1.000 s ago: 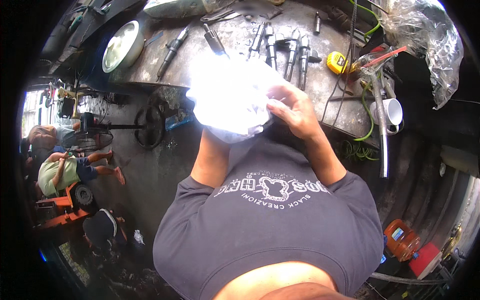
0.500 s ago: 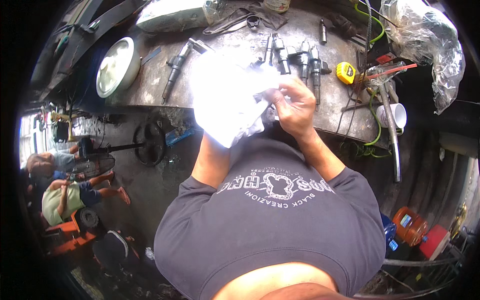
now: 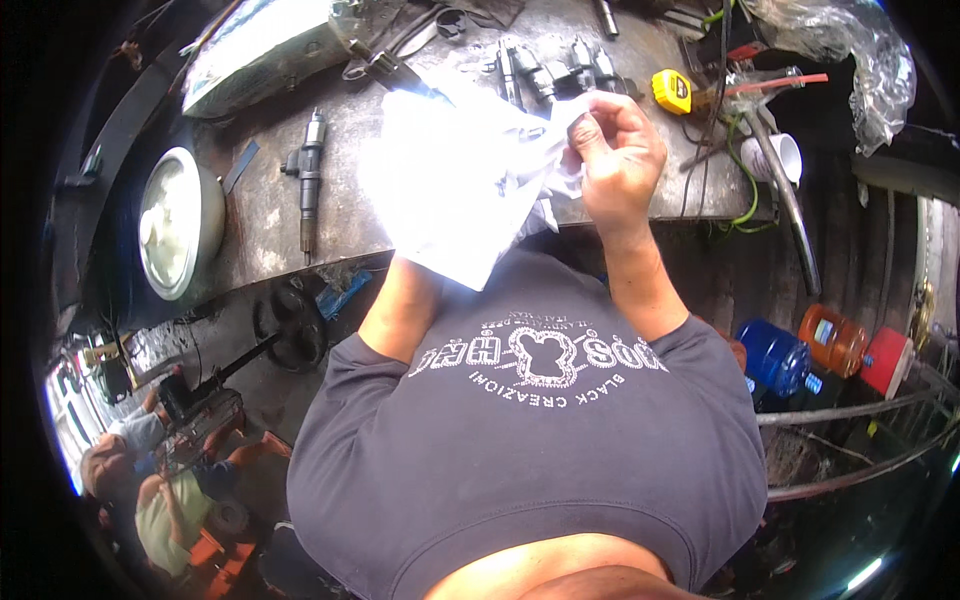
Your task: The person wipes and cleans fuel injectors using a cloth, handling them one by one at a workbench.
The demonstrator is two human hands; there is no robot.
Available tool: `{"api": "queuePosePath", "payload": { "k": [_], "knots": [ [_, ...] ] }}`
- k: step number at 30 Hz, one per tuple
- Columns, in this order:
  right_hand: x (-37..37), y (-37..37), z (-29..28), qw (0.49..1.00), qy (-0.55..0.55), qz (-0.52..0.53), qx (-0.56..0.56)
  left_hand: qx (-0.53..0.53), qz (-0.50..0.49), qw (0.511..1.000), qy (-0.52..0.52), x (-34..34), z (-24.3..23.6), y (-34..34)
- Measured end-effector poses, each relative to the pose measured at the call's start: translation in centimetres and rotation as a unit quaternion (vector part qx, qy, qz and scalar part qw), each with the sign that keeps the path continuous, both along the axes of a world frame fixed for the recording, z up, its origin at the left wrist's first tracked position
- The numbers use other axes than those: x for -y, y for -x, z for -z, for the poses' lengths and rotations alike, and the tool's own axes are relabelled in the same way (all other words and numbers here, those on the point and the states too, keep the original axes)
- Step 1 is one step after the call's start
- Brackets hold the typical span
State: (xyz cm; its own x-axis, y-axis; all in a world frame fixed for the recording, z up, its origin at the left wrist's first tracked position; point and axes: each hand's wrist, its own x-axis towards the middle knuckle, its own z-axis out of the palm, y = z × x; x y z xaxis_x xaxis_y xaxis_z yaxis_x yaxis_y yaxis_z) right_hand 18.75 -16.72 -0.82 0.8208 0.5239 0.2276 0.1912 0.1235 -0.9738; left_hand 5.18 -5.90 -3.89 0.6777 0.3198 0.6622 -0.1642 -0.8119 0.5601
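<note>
A white cloth (image 3: pixel 440 185), so bright that its folds are washed out, hangs over the bench's front edge. My right hand (image 3: pixel 620 160) pinches the cloth's right side between thumb and fingers. My left forearm (image 3: pixel 400 310) goes up beneath the cloth, which hides my left hand and its fingers. From the cloth's upper left pokes the dark metal end of a fuel injector (image 3: pixel 385 65); whether my left hand grips it is hidden. Another fuel injector (image 3: pixel 310 185) lies left of the cloth. Several more injectors (image 3: pixel 545 75) lie close together just beyond my right hand.
On the metal bench (image 3: pixel 260 215) stand a white bowl (image 3: pixel 208 225) at left and a metal box (image 3: pixel 270 60) behind. A yellow tape measure (image 3: pixel 672 91), a white mug (image 3: pixel 775 160) and a metal bar (image 3: pixel 785 210) are at right. People sit at far left.
My view has shifted, so the bench contents sit differently. My right hand has drawn the cloth's right side outward, and the cloth is spread wider. The injector end now shows more plainly beyond it.
</note>
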Motion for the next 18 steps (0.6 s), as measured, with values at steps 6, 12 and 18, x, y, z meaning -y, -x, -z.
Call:
{"api": "queuePosePath", "payload": {
  "k": [6,12,18],
  "knots": [
    [-0.1,0.1,0.0,0.996,-0.002,-0.086,0.011,-0.022,0.036,0.999,0.002,-0.8,0.7,0.3],
    [1.0,0.5,0.6,0.991,-0.015,-0.129,0.034,-0.031,0.031,0.999,-0.007,-0.7,1.1,0.5],
    [1.6,0.3,0.4,0.980,0.006,-0.187,-0.075,-0.035,0.015,0.999,-0.015,-0.1,1.3,1.1]
  ]
}}
